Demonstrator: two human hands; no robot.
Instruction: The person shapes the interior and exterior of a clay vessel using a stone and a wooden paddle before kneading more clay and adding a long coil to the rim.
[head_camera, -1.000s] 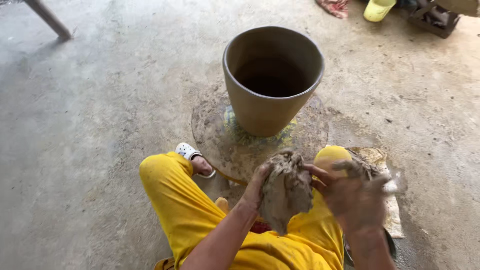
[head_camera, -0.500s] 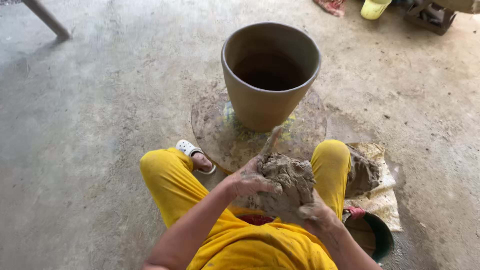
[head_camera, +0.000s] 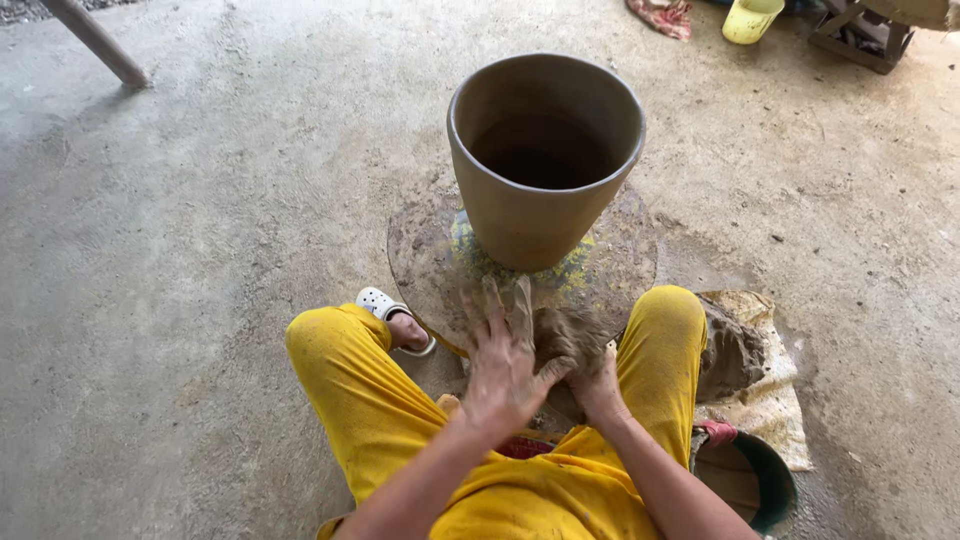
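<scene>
A tall brown clay pot (head_camera: 543, 160) stands upright on a round, clay-smeared wheel disc (head_camera: 425, 250) on the concrete floor. I squat in yellow trousers in front of it. A lump of wet grey-brown clay (head_camera: 565, 338) lies between my knees at the disc's near edge. My left hand (head_camera: 503, 362) presses flat on the lump's left side, fingers spread. My right hand (head_camera: 598, 385) grips the lump from the near right side.
A second heap of clay (head_camera: 733, 350) rests on a tan cloth (head_camera: 775, 400) right of my right knee. A dark green bowl (head_camera: 765, 478) sits near my right hip. A wooden post (head_camera: 97, 40) leans at far left; a yellow cup (head_camera: 752, 20) stands far back.
The clay lump has gone from held up in front of my chest down to the disc's near edge. My left hand has flattened onto it and my right hand has dropped with it.
</scene>
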